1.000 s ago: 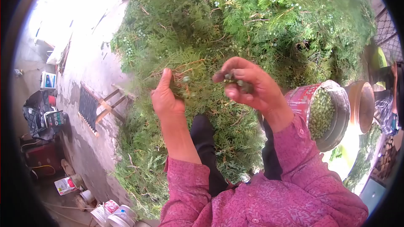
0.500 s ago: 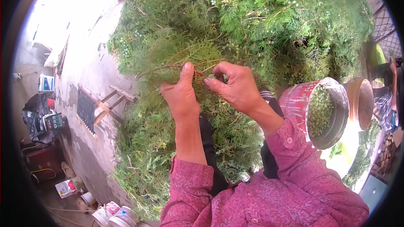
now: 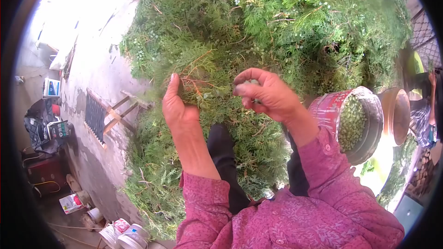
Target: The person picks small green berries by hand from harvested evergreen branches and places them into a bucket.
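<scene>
My left hand (image 3: 181, 108) is closed on a cypress-like sprig (image 3: 196, 83), its thumb pointing up and the thin orange-brown stems spreading to the right. Small pale green cones show on the sprig's lower right end. My right hand (image 3: 267, 93) is a little apart to the right, with curled fingers and thumb drawn together. A pale green bit, like a small cone, shows between them; the palm is hidden. To the right of that hand, a tilted red bucket (image 3: 324, 110) holds many green cones (image 3: 352, 122).
A large heap of green branches (image 3: 295, 41) spreads ahead and around my legs (image 3: 226, 157). Beside the red bucket stands a brown container (image 3: 394, 115). A folding stool (image 3: 108, 115) is at the left, with white buckets (image 3: 131, 237) at lower left. Another person (image 3: 422, 110) is at far right.
My left hand has moved left with the sprig. The right hand has come away from the sprig and moved slightly right, so a gap now lies between the hands.
</scene>
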Motion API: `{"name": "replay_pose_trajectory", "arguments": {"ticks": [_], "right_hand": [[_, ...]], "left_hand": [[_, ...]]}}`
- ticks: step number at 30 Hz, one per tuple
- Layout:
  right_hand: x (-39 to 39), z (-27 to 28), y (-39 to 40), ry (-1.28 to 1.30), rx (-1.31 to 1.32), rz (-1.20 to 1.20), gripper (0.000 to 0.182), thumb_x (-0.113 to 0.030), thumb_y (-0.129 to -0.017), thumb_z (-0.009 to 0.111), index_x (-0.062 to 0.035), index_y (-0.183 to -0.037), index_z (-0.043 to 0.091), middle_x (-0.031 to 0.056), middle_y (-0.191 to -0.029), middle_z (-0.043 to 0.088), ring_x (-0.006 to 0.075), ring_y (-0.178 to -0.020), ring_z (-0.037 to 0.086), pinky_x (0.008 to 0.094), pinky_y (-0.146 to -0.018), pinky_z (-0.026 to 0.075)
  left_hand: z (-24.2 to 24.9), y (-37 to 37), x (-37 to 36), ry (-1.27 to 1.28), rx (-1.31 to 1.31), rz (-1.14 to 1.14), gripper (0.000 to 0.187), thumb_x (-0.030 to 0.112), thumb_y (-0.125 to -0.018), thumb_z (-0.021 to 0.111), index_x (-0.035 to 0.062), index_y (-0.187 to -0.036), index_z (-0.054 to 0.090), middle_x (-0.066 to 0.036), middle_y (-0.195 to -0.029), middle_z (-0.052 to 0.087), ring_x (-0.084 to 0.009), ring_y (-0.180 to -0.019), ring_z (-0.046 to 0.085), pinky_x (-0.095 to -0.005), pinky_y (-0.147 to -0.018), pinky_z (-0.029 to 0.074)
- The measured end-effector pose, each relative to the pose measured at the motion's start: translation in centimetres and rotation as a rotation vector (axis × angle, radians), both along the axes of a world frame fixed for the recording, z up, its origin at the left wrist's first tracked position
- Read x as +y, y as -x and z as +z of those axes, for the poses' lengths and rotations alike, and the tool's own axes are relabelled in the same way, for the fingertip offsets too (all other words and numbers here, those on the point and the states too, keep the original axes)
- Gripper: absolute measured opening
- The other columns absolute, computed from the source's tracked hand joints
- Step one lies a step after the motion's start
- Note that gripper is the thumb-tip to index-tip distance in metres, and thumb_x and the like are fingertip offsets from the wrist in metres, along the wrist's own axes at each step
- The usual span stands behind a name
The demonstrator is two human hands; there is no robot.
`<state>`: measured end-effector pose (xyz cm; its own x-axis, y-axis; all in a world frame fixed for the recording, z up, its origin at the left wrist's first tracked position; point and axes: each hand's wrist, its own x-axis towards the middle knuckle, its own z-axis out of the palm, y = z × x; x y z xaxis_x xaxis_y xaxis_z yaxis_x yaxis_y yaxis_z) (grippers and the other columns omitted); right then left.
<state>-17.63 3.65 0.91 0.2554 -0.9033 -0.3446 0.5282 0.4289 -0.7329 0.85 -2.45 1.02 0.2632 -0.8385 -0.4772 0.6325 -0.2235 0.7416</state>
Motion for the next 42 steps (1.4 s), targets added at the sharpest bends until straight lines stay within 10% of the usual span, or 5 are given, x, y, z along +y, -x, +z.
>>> {"name": "replay_pose_trajectory", "arguments": {"ticks": [6,12,17,33,42], "right_hand": [[0.3,0.4,-2.4,-0.008,0.125,0.043,0.045,-0.023,-0.072,0.073,-0.0024,-0.106,0.052,-0.0007,-0.071,0.054,0.0060,-0.055,0.051,0.0175,-0.043,0.036],[0.0,-0.7,-2.7,-0.039,-0.114,0.015,0.027,-0.024,-0.077,0.068,-0.0032,-0.089,0.056,-0.0003,-0.067,0.053,0.0048,-0.051,0.049,0.0168,-0.038,0.034],[0.4,-0.1,-1.4,-0.107,-0.390,0.437,0.006,-0.008,-0.079,0.058,-0.0030,-0.082,0.056,0.0054,-0.071,0.057,0.0075,-0.047,0.051,0.0171,-0.035,0.034],[-0.1,-0.8,-3.2,-0.157,-0.098,-0.081,0.029,-0.018,-0.079,0.066,-0.0049,-0.102,0.054,0.0014,-0.078,0.057,0.0061,-0.049,0.049,0.0161,-0.034,0.029],[-0.2,-0.8,-2.7,-0.165,-0.359,0.117,0.023,-0.023,-0.084,0.060,-0.0077,-0.101,0.054,0.0061,-0.077,0.057,0.0075,-0.051,0.052,0.0134,-0.035,0.031]], "left_hand": [[-0.1,0.7,0.3,0.041,0.111,-0.060,0.018,0.013,-0.080,0.061,0.0041,-0.095,0.056,-0.010,-0.093,0.060,-0.0236,-0.084,0.057,-0.0398,-0.075,0.049],[-0.7,0.2,0.3,0.057,0.110,-0.092,0.017,0.013,-0.081,0.060,0.0023,-0.094,0.056,-0.010,-0.091,0.061,-0.0235,-0.082,0.058,-0.0386,-0.074,0.049],[-0.8,-0.5,-0.1,0.042,0.026,-0.023,0.017,0.013,-0.081,0.060,0.0021,-0.094,0.057,-0.010,-0.092,0.060,-0.0241,-0.083,0.058,-0.0394,-0.075,0.049],[-0.8,1.9,0.5,0.020,0.180,-0.121,0.021,0.014,-0.081,0.062,0.0002,-0.096,0.057,-0.010,-0.094,0.061,-0.0228,-0.084,0.058,-0.0373,-0.077,0.047],[-1.0,1.7,0.6,0.040,0.163,-0.161,0.021,0.013,-0.080,0.063,-0.0001,-0.095,0.058,-0.009,-0.089,0.062,-0.0214,-0.078,0.059,-0.0363,-0.072,0.049]]}}
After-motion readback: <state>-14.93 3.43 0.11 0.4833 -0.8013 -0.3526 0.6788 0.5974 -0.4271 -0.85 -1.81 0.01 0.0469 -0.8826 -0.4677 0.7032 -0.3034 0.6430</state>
